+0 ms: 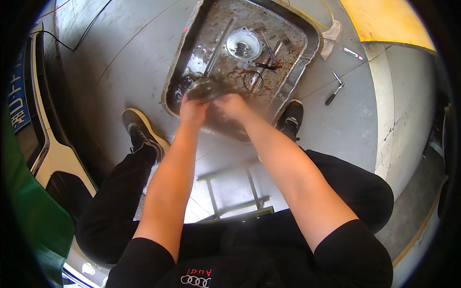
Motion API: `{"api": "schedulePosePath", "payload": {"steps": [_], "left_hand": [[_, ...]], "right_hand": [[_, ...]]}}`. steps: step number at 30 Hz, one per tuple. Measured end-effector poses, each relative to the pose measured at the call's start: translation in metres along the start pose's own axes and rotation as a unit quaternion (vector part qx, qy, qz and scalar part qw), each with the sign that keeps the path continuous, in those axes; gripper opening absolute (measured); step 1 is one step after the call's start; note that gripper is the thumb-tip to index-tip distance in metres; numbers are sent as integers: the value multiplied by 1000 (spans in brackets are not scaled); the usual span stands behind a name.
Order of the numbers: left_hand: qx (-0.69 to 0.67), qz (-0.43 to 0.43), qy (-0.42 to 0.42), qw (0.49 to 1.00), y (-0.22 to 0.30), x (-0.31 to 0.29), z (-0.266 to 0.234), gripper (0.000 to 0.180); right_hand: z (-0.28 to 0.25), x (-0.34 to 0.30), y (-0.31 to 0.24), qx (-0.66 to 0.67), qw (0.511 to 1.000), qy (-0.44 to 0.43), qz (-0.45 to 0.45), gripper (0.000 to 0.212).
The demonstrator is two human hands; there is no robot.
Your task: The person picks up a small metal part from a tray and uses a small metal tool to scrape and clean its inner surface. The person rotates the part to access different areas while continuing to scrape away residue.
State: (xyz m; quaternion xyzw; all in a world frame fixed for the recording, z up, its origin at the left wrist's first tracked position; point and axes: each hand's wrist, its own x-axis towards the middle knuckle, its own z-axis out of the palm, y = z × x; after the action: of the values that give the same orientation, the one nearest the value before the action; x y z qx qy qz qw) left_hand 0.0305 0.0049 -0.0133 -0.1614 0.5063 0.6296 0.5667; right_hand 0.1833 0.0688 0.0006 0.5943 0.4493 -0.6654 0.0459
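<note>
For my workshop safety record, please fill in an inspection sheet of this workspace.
Surface: metal tray, stained, on grey floor.
Job's things: round dark part, held over the tray; pale round housing lying in it.
Clutter: ratchet, marker pen, pale cloth, right of the tray.
Hands: left hand grips the dark part; right hand beside it, blurred, contact unclear.
Cables: black cable, left of the tray.
Surroundings: green cover at left; yellow panel at upper right.
</note>
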Motion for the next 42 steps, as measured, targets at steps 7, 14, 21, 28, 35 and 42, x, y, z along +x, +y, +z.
{"api": "schedulePosePath", "payload": {"steps": [7,14,21,28,35,42], "left_hand": [[62,25,-46,997,14,-15,17,46],[490,212,-130,835,41,-48,24,45],[612,448,-133,638,48,-74,45,42],[402,-23,-214,890,52,-73,76,81],[207,-227,-299,903,62,-63,59,69],[183,-193,-167,949,57,-75,45,68]], "right_hand": [[-9,-7,-16,172,983,23,-62,19],[-43,-33,-34,-19,961,133,-241,21],[-57,-75,-54,-213,867,263,-367,19],[-86,-57,-78,-196,921,130,-312,29],[-92,-31,-75,31,993,-54,-100,22],[-74,-24,-78,22,996,-63,-53,29]]}}
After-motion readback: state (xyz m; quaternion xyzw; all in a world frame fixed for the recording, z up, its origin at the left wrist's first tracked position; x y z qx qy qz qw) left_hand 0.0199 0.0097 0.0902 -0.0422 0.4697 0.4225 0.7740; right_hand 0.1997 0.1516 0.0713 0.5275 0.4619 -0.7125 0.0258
